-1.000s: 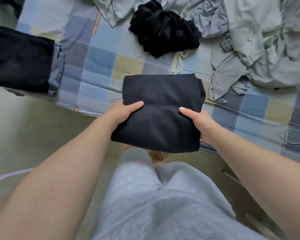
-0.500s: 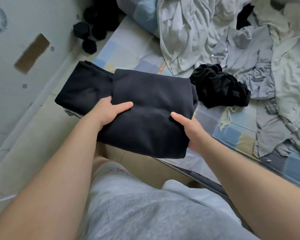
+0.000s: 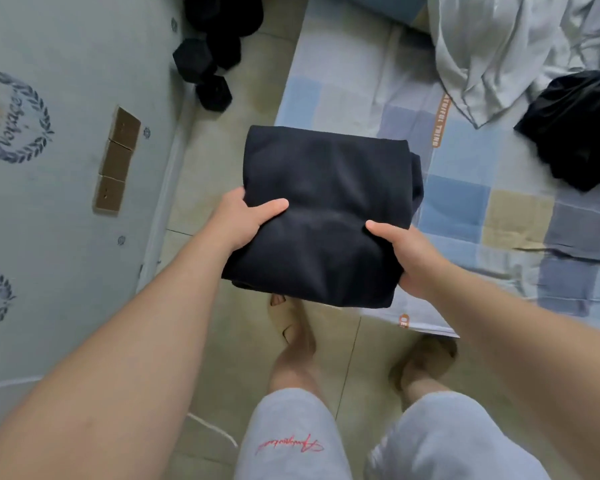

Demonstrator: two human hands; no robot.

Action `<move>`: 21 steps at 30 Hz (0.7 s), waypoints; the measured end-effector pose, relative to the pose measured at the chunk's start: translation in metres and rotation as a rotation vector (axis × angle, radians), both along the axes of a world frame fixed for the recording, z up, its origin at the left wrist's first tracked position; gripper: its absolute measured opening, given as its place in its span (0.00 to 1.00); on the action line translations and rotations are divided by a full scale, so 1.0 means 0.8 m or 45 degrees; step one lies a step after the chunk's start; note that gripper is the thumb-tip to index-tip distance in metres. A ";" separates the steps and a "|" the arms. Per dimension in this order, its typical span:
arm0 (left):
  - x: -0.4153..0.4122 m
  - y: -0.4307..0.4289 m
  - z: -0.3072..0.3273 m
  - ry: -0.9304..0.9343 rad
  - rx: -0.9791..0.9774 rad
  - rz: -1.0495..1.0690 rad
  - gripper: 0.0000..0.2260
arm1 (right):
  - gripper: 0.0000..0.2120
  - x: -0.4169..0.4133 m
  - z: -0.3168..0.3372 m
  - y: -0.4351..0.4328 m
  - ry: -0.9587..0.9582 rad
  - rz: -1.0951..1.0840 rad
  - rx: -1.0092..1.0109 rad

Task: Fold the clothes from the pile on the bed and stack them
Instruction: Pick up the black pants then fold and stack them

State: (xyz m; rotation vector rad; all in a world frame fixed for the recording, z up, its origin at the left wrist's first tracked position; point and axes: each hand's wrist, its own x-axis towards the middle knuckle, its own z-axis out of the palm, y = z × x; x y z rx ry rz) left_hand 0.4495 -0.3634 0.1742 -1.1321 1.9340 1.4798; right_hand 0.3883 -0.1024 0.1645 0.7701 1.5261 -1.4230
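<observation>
- Swung the folded dark garment [image 3: 326,209] leftward since the earlier frame, over the near corner of the bed [image 3: 464,188].
- Clasped it with left hand [image 3: 246,220] and right hand [image 3: 406,251], thumbs on top.
- Judged as mid-placing; called next for squaring it, lowering it, then letting go.
- Noted unfolded beyond: crumpled black garment [image 3: 575,133], pale clothes [image 3: 499,46].

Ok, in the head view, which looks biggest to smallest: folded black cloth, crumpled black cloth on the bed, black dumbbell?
1. Folded black cloth, though it is nearest the camera.
2. Crumpled black cloth, partly out of frame.
3. Black hexagonal dumbbell.
</observation>
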 end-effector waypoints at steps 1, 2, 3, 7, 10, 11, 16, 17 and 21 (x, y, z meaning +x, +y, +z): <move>-0.001 -0.006 -0.020 -0.027 -0.024 -0.025 0.22 | 0.24 -0.002 -0.018 -0.007 -0.020 0.009 0.030; 0.001 -0.010 -0.041 -0.057 -0.058 -0.051 0.21 | 0.23 -0.002 -0.034 -0.013 -0.035 0.034 0.059; 0.005 -0.011 -0.061 -0.085 -0.090 -0.083 0.20 | 0.22 -0.002 -0.048 -0.018 -0.051 0.069 0.098; 0.020 0.003 -0.106 -0.135 -0.161 -0.109 0.24 | 0.21 0.005 -0.081 -0.013 -0.074 0.120 0.239; 0.018 0.012 -0.113 -0.094 -0.284 -0.083 0.26 | 0.26 0.008 -0.078 -0.004 0.011 0.217 0.354; 0.017 0.013 -0.111 -0.054 -0.474 -0.119 0.28 | 0.33 0.009 -0.074 -0.003 0.124 0.354 0.502; 0.008 0.028 -0.095 0.574 -1.206 -0.682 0.30 | 0.44 0.021 -0.056 -0.023 1.288 1.222 0.966; 0.009 0.030 -0.102 0.600 -1.174 -0.847 0.30 | 0.44 0.026 -0.063 -0.030 1.373 1.353 0.939; 0.022 0.030 -0.156 0.335 -1.134 -1.212 0.29 | 0.42 0.049 -0.125 -0.039 1.375 1.737 0.957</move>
